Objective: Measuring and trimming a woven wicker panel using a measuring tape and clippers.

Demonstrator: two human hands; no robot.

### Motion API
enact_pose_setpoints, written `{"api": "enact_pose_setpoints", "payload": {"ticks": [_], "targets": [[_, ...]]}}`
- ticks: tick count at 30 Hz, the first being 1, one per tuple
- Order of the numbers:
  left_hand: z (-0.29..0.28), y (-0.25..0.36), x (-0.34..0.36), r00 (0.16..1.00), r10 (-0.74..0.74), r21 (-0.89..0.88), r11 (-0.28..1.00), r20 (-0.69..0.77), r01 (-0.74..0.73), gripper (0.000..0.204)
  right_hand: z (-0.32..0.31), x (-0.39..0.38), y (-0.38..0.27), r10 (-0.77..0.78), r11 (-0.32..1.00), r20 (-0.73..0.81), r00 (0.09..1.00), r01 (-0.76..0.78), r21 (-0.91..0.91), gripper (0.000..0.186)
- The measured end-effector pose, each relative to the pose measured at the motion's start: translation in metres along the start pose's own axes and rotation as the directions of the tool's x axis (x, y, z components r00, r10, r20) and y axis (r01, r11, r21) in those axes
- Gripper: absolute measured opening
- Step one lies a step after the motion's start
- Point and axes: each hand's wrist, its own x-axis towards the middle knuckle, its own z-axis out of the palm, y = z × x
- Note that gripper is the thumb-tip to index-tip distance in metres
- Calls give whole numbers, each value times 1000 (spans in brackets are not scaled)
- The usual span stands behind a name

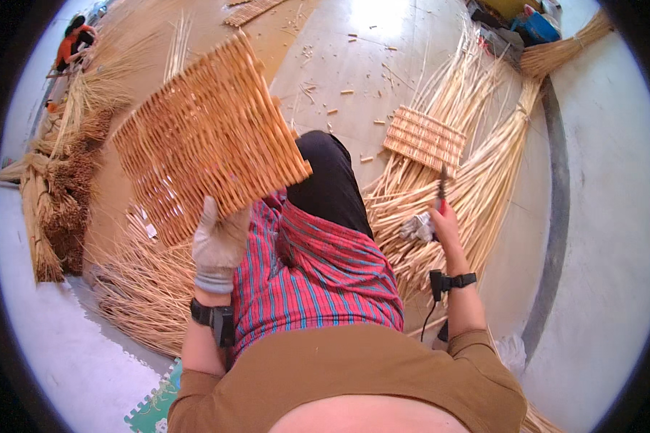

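Note:
My left hand [220, 242], in a pale work glove, grips the lower edge of a woven wicker panel [206, 137]. The panel is golden brown, tilted and raised above my left thigh, with rod ends sticking out along its right edge. My right hand [446, 227] is bare and closed round a red-handled cutting tool [442, 189] whose dark pointed blade points away from me. The tool's exact kind is hard to make out. Just beyond the blade, a smaller woven panel [426, 138] lies on a heap of long pale wicker rods [484, 187].
A crumpled grey-white thing [417, 228] lies on the rods beside my right hand. More loose rods [148, 289] spread at my left, near stacked bundles [65, 195]. Short offcuts [332, 112] litter the floor ahead. A person in orange [72, 47] sits at the far left.

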Motion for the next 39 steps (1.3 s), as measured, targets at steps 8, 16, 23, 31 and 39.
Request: {"api": "enact_pose_setpoints", "payload": {"ticks": [8,16,23,31,39], "targets": [[38,5,3,961,184,118,970,205,-211,54,129,-114,-269,-498,845,324,805,534,-30,62],[44,13,-13,949,262,120,951,178,-285,54,153,-118,-298,-622,763,271,734,647,-1,65],[36,15,-11,965,234,76,967,118,-244,54,157,-112,-300,-659,721,240,713,689,-69,56],[36,9,-6,971,213,109,969,106,-224,54,165,-76,-279,-518,735,244,820,573,-362,39],[26,14,-8,986,144,68,986,87,-150,55,173,-96,-317,-503,863,421,755,468,191,50]]}}
